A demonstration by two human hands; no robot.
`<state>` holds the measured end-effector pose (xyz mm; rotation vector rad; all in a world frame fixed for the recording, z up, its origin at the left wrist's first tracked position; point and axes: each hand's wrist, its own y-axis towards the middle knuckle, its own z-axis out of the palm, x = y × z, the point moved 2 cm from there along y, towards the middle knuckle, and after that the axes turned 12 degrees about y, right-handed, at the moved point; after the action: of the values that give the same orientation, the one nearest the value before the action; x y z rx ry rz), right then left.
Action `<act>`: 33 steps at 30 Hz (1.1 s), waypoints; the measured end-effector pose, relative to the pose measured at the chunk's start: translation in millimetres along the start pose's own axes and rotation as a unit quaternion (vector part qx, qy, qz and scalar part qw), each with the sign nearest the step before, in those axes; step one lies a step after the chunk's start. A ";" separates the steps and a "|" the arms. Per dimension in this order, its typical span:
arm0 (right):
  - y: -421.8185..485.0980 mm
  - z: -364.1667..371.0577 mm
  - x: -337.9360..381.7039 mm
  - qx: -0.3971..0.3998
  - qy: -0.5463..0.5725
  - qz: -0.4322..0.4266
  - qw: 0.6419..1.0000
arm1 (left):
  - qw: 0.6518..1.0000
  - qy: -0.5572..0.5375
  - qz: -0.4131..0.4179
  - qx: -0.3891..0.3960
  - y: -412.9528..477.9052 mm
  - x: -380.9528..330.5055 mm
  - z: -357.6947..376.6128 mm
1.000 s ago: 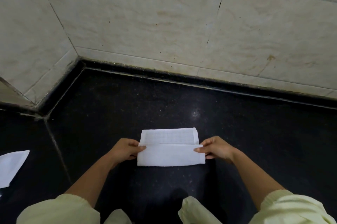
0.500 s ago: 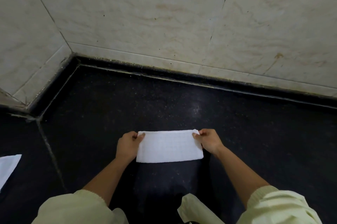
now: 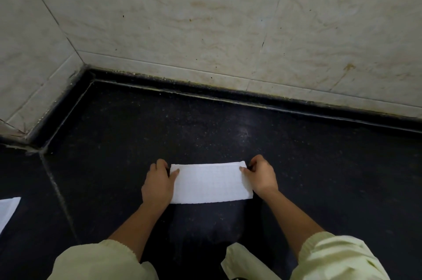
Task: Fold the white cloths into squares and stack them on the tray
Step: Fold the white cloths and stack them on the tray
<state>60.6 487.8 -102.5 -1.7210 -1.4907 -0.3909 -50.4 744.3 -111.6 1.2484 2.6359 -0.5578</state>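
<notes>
Pinching far corners of folded white cloth [image 3: 210,182] on black surface [image 3: 205,124]: left hand [image 3: 157,185], right hand [image 3: 261,177].

A dark speckled counter [image 3: 205,124] is bounded at a corner by veined cream wall tiles [image 3: 182,17], dimly lit.

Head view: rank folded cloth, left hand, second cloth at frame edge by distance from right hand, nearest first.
1. folded cloth: in the grip of the right hand, at the cloth's far right corner.
2. left hand: across the cloth, at its left end.
3. second cloth: far left, cut off by the frame edge.
</notes>
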 end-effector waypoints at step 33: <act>-42.3 -10.3 -30.2 0.055 0.035 0.013 0.998 | 0.982 -0.144 0.084 0.092 -38.0 33.0 11.7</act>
<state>16.3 458.8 -101.2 -1.6215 -1.4131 -0.3452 -100.8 741.0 -122.6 1.3124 2.2590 -0.8933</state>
